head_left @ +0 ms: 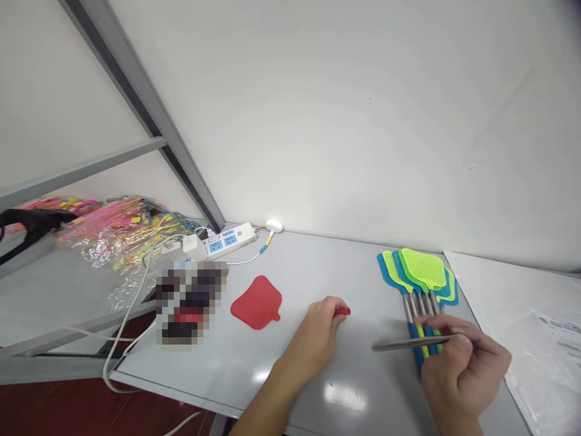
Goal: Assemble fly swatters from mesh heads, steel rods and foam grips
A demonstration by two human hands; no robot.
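Note:
My left hand (321, 330) is closed around a red handle (342, 311), and only its end shows past my fingers. My right hand (467, 369) pinches a thin grey metal rod (394, 345) that points left, with its tip apart from the red handle. Left of my left hand, a red perforated fly swatter head (258, 303) lies flat on the grey table (349, 260). Behind my right hand is a pile of fly swatters (422, 269) with green and blue heads and metal shafts, their handles partly hidden by the hand.
A white power strip (231, 241) with plugs and cables lies at the table's back left, near a small white device (273, 226). A blurred-out object (193, 303) sits at the left edge. White plastic sheeting (521, 303) covers the right side. Colourful bagged items (122, 224) lie beyond a metal frame.

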